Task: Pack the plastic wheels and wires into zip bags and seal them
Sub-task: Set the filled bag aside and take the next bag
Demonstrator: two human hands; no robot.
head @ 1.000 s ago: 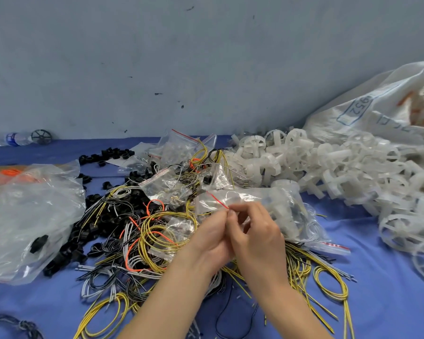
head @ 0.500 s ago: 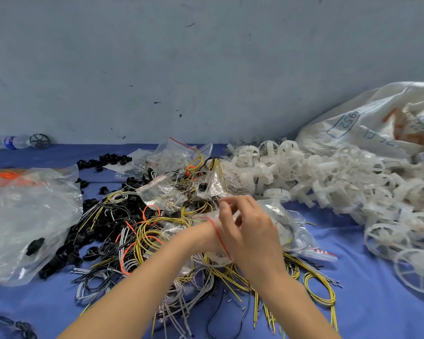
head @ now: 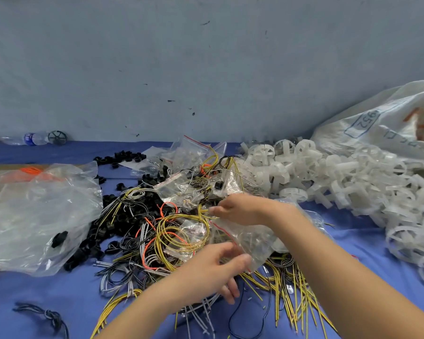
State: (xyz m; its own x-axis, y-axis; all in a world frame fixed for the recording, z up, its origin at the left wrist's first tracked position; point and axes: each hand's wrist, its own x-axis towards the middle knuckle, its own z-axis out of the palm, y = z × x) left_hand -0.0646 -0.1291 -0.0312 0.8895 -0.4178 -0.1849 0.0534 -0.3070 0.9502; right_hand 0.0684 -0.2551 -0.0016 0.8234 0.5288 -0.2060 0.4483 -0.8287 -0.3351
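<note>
Zip bag (head: 250, 238), crinkly clear film, red-lined mouth

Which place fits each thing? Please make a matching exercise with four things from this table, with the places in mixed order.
Things:
1 water bottle
2 white wheels
3 big clear bag
4 zip bag

Places:
A held between the left hand and the right hand
B lying against the wall, far left
C heaped on the right
D crumpled, on the left

Pairs: 1-B, 2-C, 3-D, 4-A
</note>
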